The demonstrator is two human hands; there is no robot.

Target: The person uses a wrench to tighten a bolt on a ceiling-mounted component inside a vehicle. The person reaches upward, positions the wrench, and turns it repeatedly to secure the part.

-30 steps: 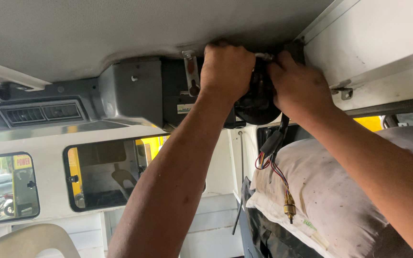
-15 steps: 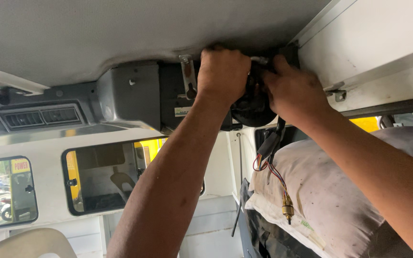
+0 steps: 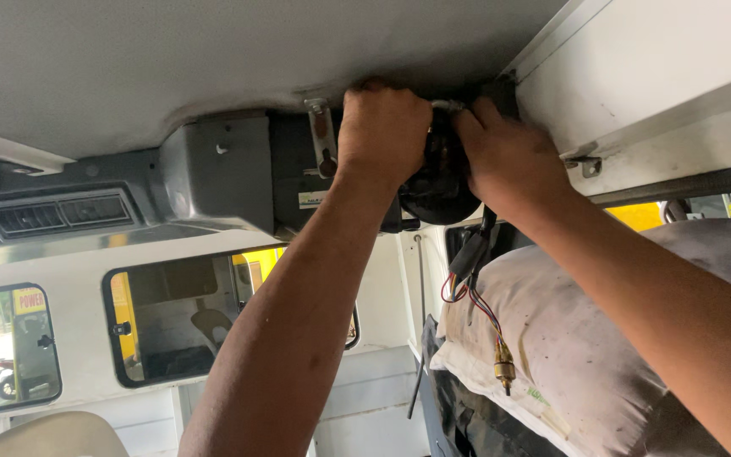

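I look up at a vehicle's ceiling. My left hand is a closed fist around the top of a round black part mounted under the roof. My right hand grips the same black part from its right side, fingers pressed against the ceiling. A metal bracket hangs just left of my left hand. Beneath the part dangles a bundle of coloured wires that ends in a brass plug.
A grey plastic housing with a vent grille runs along the ceiling to the left. A stained white sack lies on a ledge at the right. White panels and windows fill the wall below.
Both hands stay on the black part with barely any shift. The view has tilted slightly, so the hands sit a little higher in the picture.
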